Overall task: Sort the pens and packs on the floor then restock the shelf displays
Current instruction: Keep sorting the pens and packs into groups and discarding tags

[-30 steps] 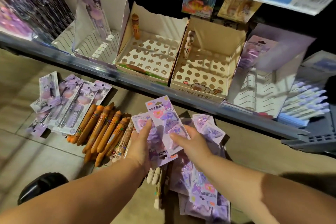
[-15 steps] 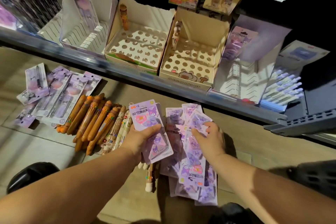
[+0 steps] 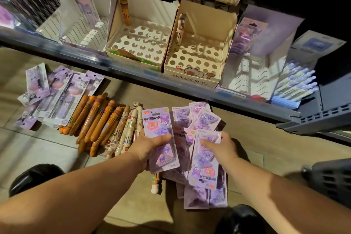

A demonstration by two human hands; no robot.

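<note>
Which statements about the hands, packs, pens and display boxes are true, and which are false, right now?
1. The left hand grips a purple pack. True.
2. The right hand holds nothing. False: it pinches a second pack.
3. The brown pens lie on the floor. True.
4. The bear box on the shelf is full of pens. False: only one pen stands in it.
</note>
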